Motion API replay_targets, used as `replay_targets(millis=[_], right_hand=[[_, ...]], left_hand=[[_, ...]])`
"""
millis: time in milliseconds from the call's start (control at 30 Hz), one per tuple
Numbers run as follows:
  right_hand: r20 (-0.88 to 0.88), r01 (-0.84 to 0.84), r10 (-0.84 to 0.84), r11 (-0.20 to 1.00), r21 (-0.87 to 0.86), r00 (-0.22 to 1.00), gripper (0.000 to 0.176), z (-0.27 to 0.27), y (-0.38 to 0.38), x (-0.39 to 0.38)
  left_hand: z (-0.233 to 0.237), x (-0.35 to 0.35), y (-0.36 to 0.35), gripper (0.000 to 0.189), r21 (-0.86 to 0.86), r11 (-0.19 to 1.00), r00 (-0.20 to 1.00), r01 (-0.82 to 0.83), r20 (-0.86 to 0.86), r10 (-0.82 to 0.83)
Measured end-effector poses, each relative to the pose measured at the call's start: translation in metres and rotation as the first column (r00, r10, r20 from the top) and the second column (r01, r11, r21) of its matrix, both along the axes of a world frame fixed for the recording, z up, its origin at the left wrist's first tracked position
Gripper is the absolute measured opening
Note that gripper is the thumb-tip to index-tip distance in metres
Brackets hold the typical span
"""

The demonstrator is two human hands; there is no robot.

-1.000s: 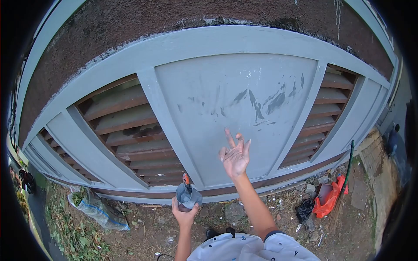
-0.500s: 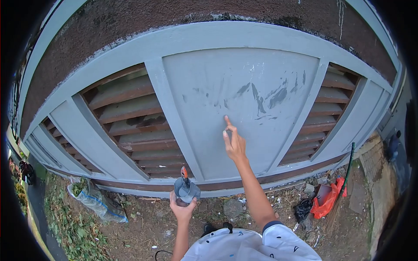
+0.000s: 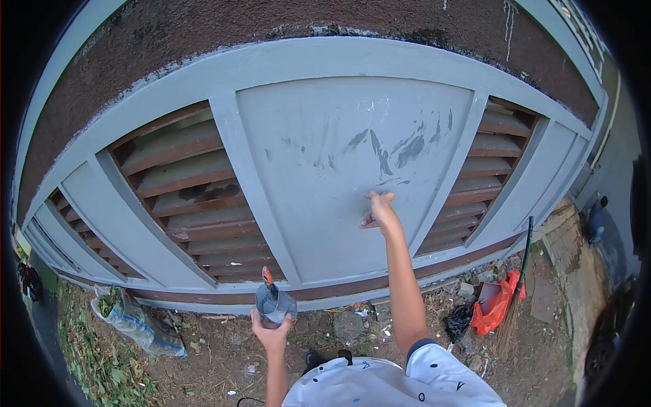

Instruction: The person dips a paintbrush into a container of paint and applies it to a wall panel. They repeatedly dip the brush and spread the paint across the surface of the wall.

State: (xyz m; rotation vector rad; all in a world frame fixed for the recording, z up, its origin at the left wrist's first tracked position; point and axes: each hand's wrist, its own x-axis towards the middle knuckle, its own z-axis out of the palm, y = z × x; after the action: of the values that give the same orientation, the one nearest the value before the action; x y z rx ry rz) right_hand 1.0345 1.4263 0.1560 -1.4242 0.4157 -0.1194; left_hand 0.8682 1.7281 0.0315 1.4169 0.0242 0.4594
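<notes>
My left hand (image 3: 272, 332) is wrapped round a grey paint-smeared cup (image 3: 277, 311), held low in front of the wall. A paintbrush (image 3: 268, 278) stands in the cup, its orange-tipped handle upward and its bristles hidden inside. My right hand (image 3: 380, 211) is raised at the light grey wall panel (image 3: 319, 230), with its fingers apart and pointing left and nothing held in them. Darker grey smears (image 3: 411, 150) mark the panel above that hand.
Louvred vents (image 3: 196, 186) with brown slats flank the panel. A clear sack of leaves (image 3: 139, 327) lies on the ground at left. At right are a red plastic bag (image 3: 498, 308), a black bag (image 3: 458, 324) and a broom (image 3: 526, 264). A person (image 3: 596, 220) is far right.
My right hand has moved right and slightly down along the panel, its pointing finger no longer stretched upward. The view has shifted a little; my left hand still holds the cup.
</notes>
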Motion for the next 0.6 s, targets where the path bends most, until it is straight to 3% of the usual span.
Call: replay_targets(millis=[67,100,167,200,267,300,333,367,500,600], right_hand=[[-0.166,0.021,-0.074,0.955,-0.297,0.983,0.057,0.008,0.005,0.007],[-0.167,0.023,-0.075,0.955,-0.296,0.983,0.057,0.010,0.008,0.001],[-0.037,0.015,-0.045,0.814,-0.581,0.998,0.043,0.018,0.017,-0.020],[-0.034,0.015,-0.043,0.812,-0.583,0.998,0.043,0.023,0.023,-0.029],[0.314,0.288,-0.123,0.779,-0.557,0.941,0.047,0.029,0.037,-0.045],[0.315,0.284,-0.118,0.779,-0.559,0.942,0.047,0.024,0.044,-0.045],[0.519,0.535,-0.198,0.535,-0.653,0.832,0.049,0.016,0.051,-0.042],[0.708,0.736,-0.202,0.233,-0.636,0.676,0.052,0.007,0.054,-0.036],[0.636,0.658,-0.169,0.209,-0.724,0.753,0.053,-0.035,0.041,0.018],[0.644,0.672,-0.204,0.319,-0.669,0.738,0.054,-0.051,0.040,0.032]], left_hand=[[-0.001,0.000,-0.001,0.050,0.024,1.000,1.000,-0.015,0.021,0.014],[-0.002,0.002,-0.001,0.050,0.047,0.998,0.998,-0.029,0.051,0.027],[-0.004,0.002,-0.001,0.051,0.030,0.999,0.999,-0.021,0.047,0.019],[-0.006,0.003,-0.001,0.051,0.014,1.000,0.999,-0.015,0.044,0.015],[-0.014,0.004,0.002,0.057,0.032,0.999,0.998,-0.015,0.055,0.013],[-0.016,0.003,0.003,0.063,0.054,0.999,0.998,-0.011,0.062,0.008],[-0.015,0.004,0.003,0.063,0.051,0.999,0.998,-0.016,0.064,0.012],[-0.012,0.004,0.001,0.056,0.023,0.999,0.998,-0.025,0.060,0.023],[-0.004,-0.002,0.000,0.051,0.052,0.998,0.998,-0.043,0.059,0.039],[0.001,-0.006,0.000,0.051,0.056,0.998,0.996,-0.031,0.080,0.026]])
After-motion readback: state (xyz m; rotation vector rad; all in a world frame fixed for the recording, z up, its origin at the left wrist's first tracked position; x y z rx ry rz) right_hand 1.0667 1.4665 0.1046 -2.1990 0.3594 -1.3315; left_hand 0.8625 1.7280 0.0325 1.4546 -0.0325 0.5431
